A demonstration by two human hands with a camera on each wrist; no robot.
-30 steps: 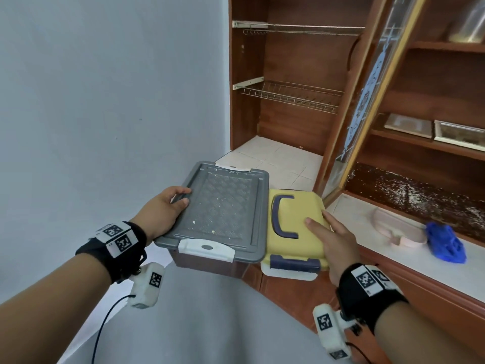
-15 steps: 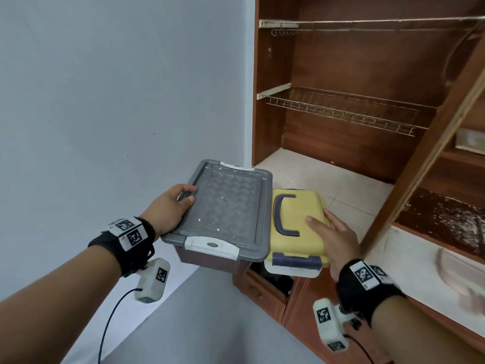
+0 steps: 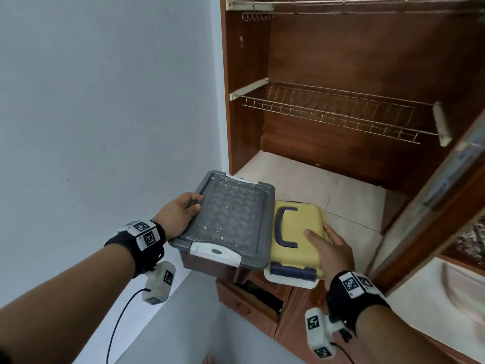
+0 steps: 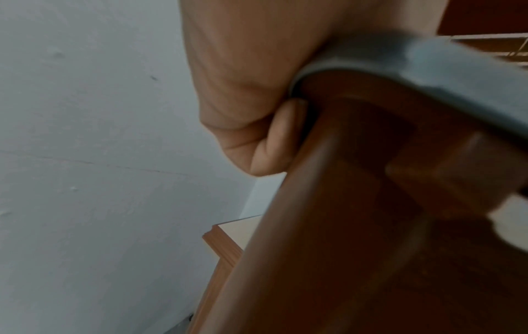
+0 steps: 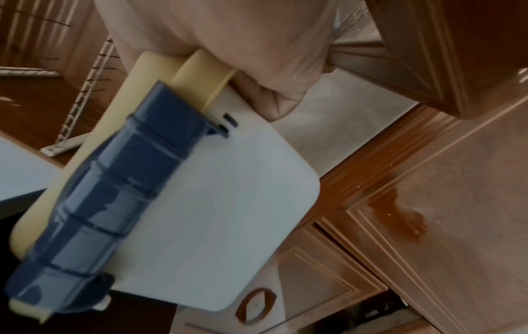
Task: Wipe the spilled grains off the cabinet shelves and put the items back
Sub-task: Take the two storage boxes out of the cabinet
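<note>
A brown storage box with a grey lid, speckled with pale grains, hangs in the air in front of the cabinet. My left hand grips its left rim, thumb on the lid, fingers under the edge. Beside it on the right is a yellow-lidded white box with a dark blue handle and latch. My right hand holds its right side, thumb on top, fingers beneath. Both boxes hover over the front edge of the tiled bottom shelf.
A wire dish rack spans the open cabinet above the shelf, with a hook rail higher up. A wooden door frame stands at the right. A grain-strewn shelf lies beyond it. Drawers sit below; a blue-grey wall at left.
My view has swung left and closer to the open left compartment. Both boxes moved forward with my hands toward the tiled shelf. The blue cloth and pink dish have left the view.
</note>
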